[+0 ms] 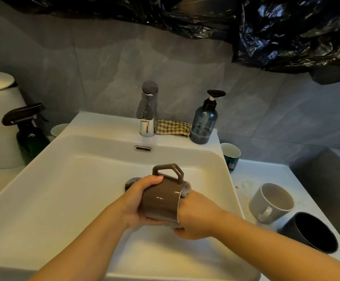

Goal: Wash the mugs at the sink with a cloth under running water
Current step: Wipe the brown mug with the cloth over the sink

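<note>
Over the sink (63, 189), the left hand (142, 201) grips a brown mug (161, 199) round its base, holding it on its side above the basin with the handle up. The right hand (197, 218) has its fingers pushed into the mug's mouth with a grey cloth (186, 190), thumb curled under the rim. A grey mug (270, 201) and a black mug (311, 232) sit on the counter to the right.

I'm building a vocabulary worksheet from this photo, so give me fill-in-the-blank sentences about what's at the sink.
1. The left hand grips a ___ mug over the sink.
2. The right hand holds a grey cloth ___ that mug.
3. A checked cloth lies between the soap bottle and the ___.
4. The white mug sits to the ___ of the sink.

Missing words: brown; inside; tap; right.
</note>
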Motion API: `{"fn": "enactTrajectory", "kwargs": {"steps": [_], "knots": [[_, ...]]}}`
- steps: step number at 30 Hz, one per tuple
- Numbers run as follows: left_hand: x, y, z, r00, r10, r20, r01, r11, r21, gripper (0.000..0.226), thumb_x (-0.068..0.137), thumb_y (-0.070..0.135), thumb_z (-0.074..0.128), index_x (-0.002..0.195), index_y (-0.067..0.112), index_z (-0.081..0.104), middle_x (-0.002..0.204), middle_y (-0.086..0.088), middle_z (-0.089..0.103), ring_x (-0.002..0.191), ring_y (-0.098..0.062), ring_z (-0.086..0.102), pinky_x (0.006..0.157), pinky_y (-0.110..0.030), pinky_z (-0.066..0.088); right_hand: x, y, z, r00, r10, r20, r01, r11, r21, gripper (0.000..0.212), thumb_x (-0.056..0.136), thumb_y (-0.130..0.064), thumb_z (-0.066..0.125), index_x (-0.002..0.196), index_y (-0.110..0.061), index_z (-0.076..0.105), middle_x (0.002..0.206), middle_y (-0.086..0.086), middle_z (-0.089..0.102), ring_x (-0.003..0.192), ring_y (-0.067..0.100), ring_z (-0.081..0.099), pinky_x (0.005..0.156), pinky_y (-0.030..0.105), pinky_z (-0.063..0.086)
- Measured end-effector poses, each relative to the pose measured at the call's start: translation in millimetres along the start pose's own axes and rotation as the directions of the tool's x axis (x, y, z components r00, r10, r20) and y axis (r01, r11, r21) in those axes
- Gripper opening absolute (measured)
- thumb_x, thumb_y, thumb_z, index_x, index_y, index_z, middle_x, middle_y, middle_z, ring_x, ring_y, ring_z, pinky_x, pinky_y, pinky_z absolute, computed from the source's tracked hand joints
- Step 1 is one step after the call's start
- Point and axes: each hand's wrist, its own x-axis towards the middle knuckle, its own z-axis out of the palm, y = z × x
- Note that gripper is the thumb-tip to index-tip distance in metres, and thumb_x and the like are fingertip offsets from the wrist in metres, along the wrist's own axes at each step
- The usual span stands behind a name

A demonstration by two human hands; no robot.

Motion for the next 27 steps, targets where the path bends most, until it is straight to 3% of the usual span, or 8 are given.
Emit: {"fn": "enactTrajectory", "kwargs": {"steps": [2, 5, 9, 12, 15, 20, 24, 27], "knots": [[-1, 0, 2, 0.999, 0.029, -0.019, -0.029, 0.999, -0.031, 0.051, 0.051, 0.038, 0.069, 0.094, 0.010, 0.067, 0.078, -0.015, 0.070, 0.075, -0.033, 0.066, 0.073, -0.050, 0.055, 5, -3, 5, 0.985, 0.159, 0.071, -0.173, 0.937, 0.305, 0.034, 0.077, -0.019, 0.069, 0.108, -0.007, 0.062, 0.098, 0.013, 0.064, 0.085, 0.027, 0.059, 0.069, 0.028, 0.047], [1, 1, 5, 0.993, 0.111, -0.036, -0.114, 0.988, -0.106, 0.047, 0.052, 0.035, 0.067, 0.090, 0.008, 0.067, 0.072, -0.013, 0.068, 0.060, -0.028, 0.066, 0.056, -0.036, 0.055, 17, -14, -13, 0.923, 0.314, 0.223, -0.339, 0.387, 0.858, 0.038, 0.076, -0.013, 0.070, 0.112, -0.014, 0.058, 0.104, 0.017, 0.063, 0.080, 0.021, 0.062, 0.076, 0.040, 0.054], [1, 0, 4, 0.977, 0.213, 0.027, -0.208, 0.971, -0.119, 0.052, 0.060, 0.032, 0.066, 0.101, 0.000, 0.067, 0.087, -0.022, 0.069, 0.073, -0.033, 0.067, 0.059, -0.034, 0.055, 20, -20, -25, 0.823, 0.450, 0.346, -0.323, -0.130, 0.938, 0.032, 0.073, -0.022, 0.073, 0.099, -0.011, 0.059, 0.092, 0.024, 0.065, 0.067, 0.020, 0.065, 0.062, 0.035, 0.053], [0, -2, 4, 0.985, 0.170, -0.037, -0.172, 0.981, -0.093, 0.052, 0.050, 0.032, 0.070, 0.094, 0.005, 0.066, 0.075, -0.016, 0.069, 0.064, -0.028, 0.066, 0.055, -0.034, 0.054, 9, -20, -15, 0.917, 0.306, 0.257, -0.342, 0.268, 0.901, 0.029, 0.079, -0.013, 0.068, 0.106, -0.003, 0.062, 0.082, 0.015, 0.064, 0.066, 0.021, 0.059, 0.060, 0.029, 0.050], [-3, -3, 7, 0.996, 0.080, -0.036, -0.082, 0.995, -0.056, 0.045, 0.052, 0.039, 0.066, 0.087, 0.012, 0.066, 0.070, -0.012, 0.069, 0.067, -0.028, 0.065, 0.063, -0.043, 0.055, 4, -1, 16, 0.990, 0.141, -0.017, -0.136, 0.973, 0.185, 0.048, 0.073, -0.016, 0.068, 0.121, -0.010, 0.062, 0.118, 0.006, 0.065, 0.114, 0.023, 0.056, 0.104, 0.028, 0.035], [-2, -3, 10, 0.995, 0.089, -0.039, -0.090, 0.995, -0.035, 0.046, 0.052, 0.040, 0.066, 0.088, 0.012, 0.066, 0.073, -0.012, 0.069, 0.072, -0.031, 0.064, 0.075, -0.050, 0.053, 4, -9, 9, 0.964, 0.264, 0.040, -0.265, 0.930, 0.256, 0.043, 0.085, -0.008, 0.055, 0.128, -0.009, 0.053, 0.118, 0.013, 0.059, 0.100, 0.030, 0.055, 0.085, 0.033, 0.049], [-1, -3, 8, 0.987, 0.159, -0.031, -0.161, 0.983, -0.089, 0.041, 0.054, 0.039, 0.063, 0.082, 0.010, 0.068, 0.069, -0.011, 0.068, 0.062, -0.026, 0.065, 0.058, -0.033, 0.053, 14, -22, -5, 0.901, 0.387, 0.194, -0.326, 0.312, 0.892, 0.035, 0.080, -0.008, 0.064, 0.114, -0.009, 0.059, 0.099, 0.019, 0.062, 0.080, 0.022, 0.062, 0.064, 0.035, 0.056], [-4, -2, 10, 0.973, 0.223, 0.060, -0.213, 0.968, -0.131, 0.038, 0.065, 0.036, 0.055, 0.078, 0.005, 0.073, 0.074, -0.016, 0.071, 0.063, -0.026, 0.068, 0.055, -0.030, 0.054, 17, -17, -17, 0.843, 0.422, 0.333, -0.287, -0.171, 0.943, 0.050, 0.071, -0.022, 0.074, 0.117, -0.012, 0.055, 0.104, 0.016, 0.066, 0.084, 0.018, 0.067, 0.059, 0.023, 0.053]]}}
